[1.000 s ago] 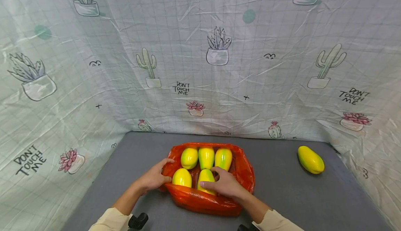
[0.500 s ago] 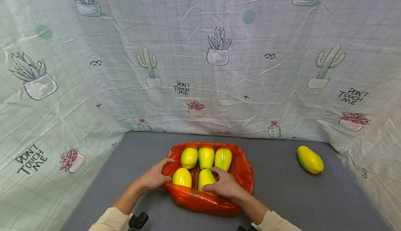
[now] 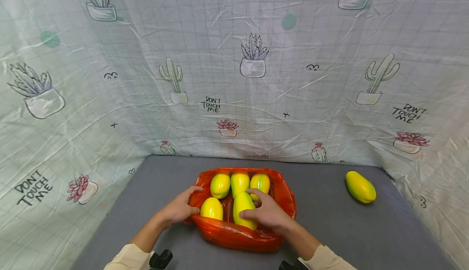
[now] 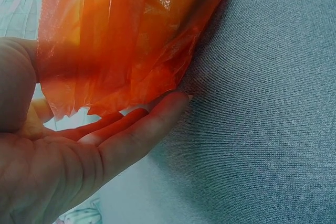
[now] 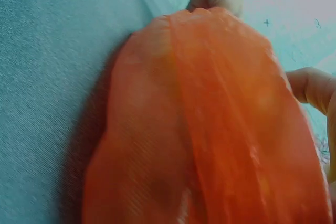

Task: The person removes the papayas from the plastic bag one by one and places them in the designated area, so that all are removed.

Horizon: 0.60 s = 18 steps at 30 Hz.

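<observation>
A red-orange plastic bag [image 3: 238, 235] lies with its mouth wide, holding yellow-green mangoes. Three sit along its back, one mango [image 3: 211, 209] at front left. My right hand [image 3: 269, 211] grips another mango [image 3: 243, 211] at front right, thumb on its near side and fingers behind it. At the bag's left end, my left hand [image 3: 179, 209] holds the edge between thumb and fingers. In the left wrist view, the fingers of my left hand [image 4: 63, 166] pass behind the translucent bag [image 4: 121, 35]. The bag [image 5: 220, 119] hides most of the right hand in the right wrist view.
A single mango [image 3: 360, 186] lies on the grey tabletop [image 3: 322, 221], well to the right of the bag. Behind and at both sides hangs a pale sheet [image 3: 234, 78] printed with cacti.
The mango in my right hand has risen a little from behind the bag's front wall and now shows more of its length. My left hand has stayed on the bag's edge.
</observation>
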Each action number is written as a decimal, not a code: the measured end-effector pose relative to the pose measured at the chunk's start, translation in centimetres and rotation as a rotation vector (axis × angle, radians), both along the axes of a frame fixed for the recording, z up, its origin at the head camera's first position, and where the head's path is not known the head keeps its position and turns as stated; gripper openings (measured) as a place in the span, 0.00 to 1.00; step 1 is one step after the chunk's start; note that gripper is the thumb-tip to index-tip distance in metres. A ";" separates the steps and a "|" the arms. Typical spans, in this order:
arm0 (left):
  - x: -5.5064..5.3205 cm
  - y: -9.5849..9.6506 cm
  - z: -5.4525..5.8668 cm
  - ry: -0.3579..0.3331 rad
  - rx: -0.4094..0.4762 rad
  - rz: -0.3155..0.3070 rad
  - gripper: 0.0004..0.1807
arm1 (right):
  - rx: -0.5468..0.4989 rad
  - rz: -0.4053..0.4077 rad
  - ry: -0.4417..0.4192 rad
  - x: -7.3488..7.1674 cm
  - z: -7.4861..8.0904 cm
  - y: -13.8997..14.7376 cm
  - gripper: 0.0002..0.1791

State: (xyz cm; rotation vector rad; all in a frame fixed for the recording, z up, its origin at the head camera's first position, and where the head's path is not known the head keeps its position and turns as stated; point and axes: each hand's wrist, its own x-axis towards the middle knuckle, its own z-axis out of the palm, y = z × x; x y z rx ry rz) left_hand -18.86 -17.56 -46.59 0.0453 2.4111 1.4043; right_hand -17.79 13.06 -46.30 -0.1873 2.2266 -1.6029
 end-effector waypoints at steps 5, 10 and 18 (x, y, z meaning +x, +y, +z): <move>-0.1 0.0 -0.2 -0.008 0.012 0.006 0.37 | -0.002 0.000 0.003 -0.2 0.6 0.6 0.42; -0.2 0.0 -0.2 0.001 0.008 0.001 0.37 | -0.032 -0.020 0.001 -0.4 1.2 1.2 0.42; -0.3 0.1 -0.1 0.016 -0.010 -0.007 0.37 | -0.042 -0.061 0.010 -0.9 1.8 2.0 0.42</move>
